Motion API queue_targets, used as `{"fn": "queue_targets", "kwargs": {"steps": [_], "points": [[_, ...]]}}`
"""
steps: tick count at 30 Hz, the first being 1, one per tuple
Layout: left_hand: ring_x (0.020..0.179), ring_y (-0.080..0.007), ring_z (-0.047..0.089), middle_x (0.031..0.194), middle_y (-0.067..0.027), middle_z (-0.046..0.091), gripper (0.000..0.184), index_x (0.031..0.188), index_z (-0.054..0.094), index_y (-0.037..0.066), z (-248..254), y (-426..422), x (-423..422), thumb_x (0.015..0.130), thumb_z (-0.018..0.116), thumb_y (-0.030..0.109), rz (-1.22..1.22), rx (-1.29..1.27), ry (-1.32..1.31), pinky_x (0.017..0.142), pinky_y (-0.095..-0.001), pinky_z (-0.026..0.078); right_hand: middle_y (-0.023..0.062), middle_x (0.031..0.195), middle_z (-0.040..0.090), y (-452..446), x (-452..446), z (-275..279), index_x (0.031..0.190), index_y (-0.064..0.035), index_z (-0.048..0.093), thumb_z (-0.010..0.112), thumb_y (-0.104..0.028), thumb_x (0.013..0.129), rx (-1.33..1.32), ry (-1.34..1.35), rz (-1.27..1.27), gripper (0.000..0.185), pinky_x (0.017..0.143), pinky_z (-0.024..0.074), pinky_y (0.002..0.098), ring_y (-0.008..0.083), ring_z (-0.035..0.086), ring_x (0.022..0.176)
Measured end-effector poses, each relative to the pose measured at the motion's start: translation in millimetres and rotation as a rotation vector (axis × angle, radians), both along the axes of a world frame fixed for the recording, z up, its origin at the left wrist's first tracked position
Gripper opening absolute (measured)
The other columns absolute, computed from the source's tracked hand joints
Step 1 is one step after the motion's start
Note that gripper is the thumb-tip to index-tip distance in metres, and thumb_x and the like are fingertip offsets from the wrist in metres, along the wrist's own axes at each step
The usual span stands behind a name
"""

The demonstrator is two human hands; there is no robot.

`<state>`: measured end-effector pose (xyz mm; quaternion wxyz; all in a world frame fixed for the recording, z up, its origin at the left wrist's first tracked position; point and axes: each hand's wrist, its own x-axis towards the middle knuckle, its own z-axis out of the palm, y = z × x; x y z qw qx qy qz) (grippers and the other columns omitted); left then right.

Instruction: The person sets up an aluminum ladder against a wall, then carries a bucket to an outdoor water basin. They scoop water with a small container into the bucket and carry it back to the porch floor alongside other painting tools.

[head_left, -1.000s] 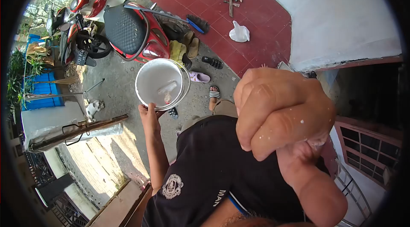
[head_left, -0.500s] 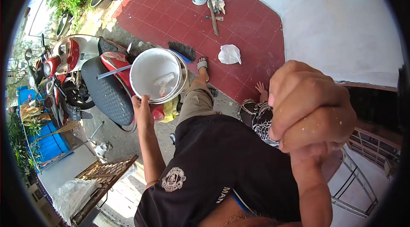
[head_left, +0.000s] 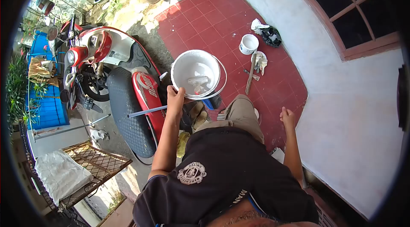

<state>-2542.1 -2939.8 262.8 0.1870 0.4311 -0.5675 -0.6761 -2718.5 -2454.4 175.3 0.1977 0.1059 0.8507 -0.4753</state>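
Observation:
My left hand (head_left: 175,99) grips the near rim of a white bucket (head_left: 179,73), thumb over the edge. The bucket tilts so its inside shows, with a clear plastic item (head_left: 197,82) at the bottom, its kind unclear. Its wire handle (head_left: 225,77) hangs at the right side. A grey-blue pole (head_left: 147,111) passes behind my left wrist; a blue broom head (head_left: 208,104) shows partly below the bucket. My right hand (head_left: 288,116) hangs low over the red tiles by the wall, fingers curled in, nothing visible in it.
A red and white motorbike (head_left: 143,86) stands at left. On the red tiled floor (head_left: 205,22) lie a small white pail (head_left: 248,44), a wooden stick (head_left: 251,73) and a black plastic bag (head_left: 270,35). A white wall (head_left: 341,111) runs along the right; a metal rack (head_left: 92,163) is lower left.
My right hand has dropped from close to the camera to beside my leg. My view has turned, and the bucket sits farther right in it. Another person's hand on the floor is out of sight.

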Motion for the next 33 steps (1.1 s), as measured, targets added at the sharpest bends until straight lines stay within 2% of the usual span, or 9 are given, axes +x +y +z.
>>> {"fn": "queue_targets", "kwargs": {"steps": [3,7,11,13,17,24,29,31,33], "points": [[0.068,-0.0109,0.047,0.081,-0.0051,0.046,0.018,0.089,0.041,0.003,-2,-35,-36,0.081,0.055,0.009,0.081,-0.015,-0.008,0.056,-0.0264,0.046,0.0071,0.059,0.053,4,-20,-68,0.07,-0.0002,0.055,0.055,-0.028,0.093,-0.089,-0.276,-0.106,0.036,0.04,0.0371,0.0251,0.0124,0.048,0.044],[0.067,-0.0145,0.055,0.084,-0.0078,0.048,0.019,0.094,0.039,0.002,-1,-88,-86,0.083,0.052,0.01,0.228,0.07,-0.021,0.052,-0.0298,0.051,0.0078,0.062,0.057,-23,-79,-125,0.074,0.0007,0.057,0.052,-0.028,0.093,0.24,-0.491,0.307,0.035,0.045,0.0462,0.0274,0.0154,0.056,0.049],[0.069,-0.0213,0.059,0.09,-0.0141,0.049,0.022,0.095,0.035,0.0,-15,-152,-141,0.083,0.051,0.009,0.322,0.092,-0.041,0.058,-0.0375,0.059,0.0053,0.06,0.058,-104,-193,-133,0.072,-0.0025,0.058,0.052,-0.028,0.093,0.254,-0.631,0.613,0.034,0.039,0.0421,0.0296,0.0151,0.057,0.047],[0.072,-0.0254,0.061,0.095,-0.018,0.048,0.024,0.097,0.033,-0.001,-13,-185,-166,0.083,0.05,0.008,0.429,0.132,-0.067,0.059,-0.0424,0.062,0.0046,0.062,0.059,-149,-250,-145,0.074,-0.0035,0.059,0.053,-0.027,0.093,0.271,-0.586,0.388,0.031,0.041,0.0433,0.029,0.0143,0.057,0.048],[0.082,-0.0371,0.064,0.096,-0.0223,0.05,0.028,0.099,0.033,-0.007,-3,-260,-204,0.081,0.049,0.007,0.491,0.083,-0.071,0.065,-0.048,0.062,0.0036,0.064,0.059,-262,-384,-140,0.078,-0.004,0.059,0.052,-0.026,0.093,0.08,-0.393,0.356,0.028,0.043,0.0445,0.0275,0.0134,0.057,0.049],[0.074,-0.0262,0.062,0.093,-0.0173,0.05,0.023,0.098,0.036,-0.002,0,-364,-256,0.083,0.05,0.009,0.706,0.019,-0.008,0.063,-0.0441,0.061,0.0021,0.063,0.058,-483,-574,-146,0.08,-0.0041,0.058,0.051,-0.025,0.095,-0.08,-0.277,0.543,0.027,0.04,0.0403,0.0233,0.0112,0.054,0.047],[0.075,-0.0244,0.061,0.094,-0.0157,0.049,0.024,0.098,0.036,-0.002,-29,-477,-293,0.083,0.05,0.01,0.766,0.067,-0.042,0.062,-0.0433,0.06,0.003,0.068,0.06,-654,-601,-131,0.084,-0.0036,0.06,0.052,-0.029,0.094,0.012,-0.16,0.681,0.028,0.047,0.0452,0.0252,0.0107,0.056,0.053],[0.07,-0.0178,0.055,0.085,-0.0119,0.049,0.024,0.094,0.038,0.0,-74,-536,-293,0.082,0.055,0.012,0.762,0.002,-0.136,0.056,-0.0332,0.054,0.004,0.069,0.059,-699,-600,-143,0.084,-0.0019,0.059,0.053,-0.026,0.094,0.087,-0.126,0.747,0.027,0.048,0.0454,0.0266,0.0116,0.055,0.053],[0.068,-0.0158,0.051,0.081,-0.0093,0.049,0.025,0.092,0.04,0.0,-81,-585,-308,0.081,0.057,0.014,0.777,-0.035,-0.181,0.055,-0.031,0.048,0.0049,0.069,0.058,-727,-601,-152,0.083,-0.0005,0.059,0.054,-0.022,0.094,0.258,-0.111,0.885,0.025,0.047,0.0456,0.0277,0.0128,0.055,0.053]]}}
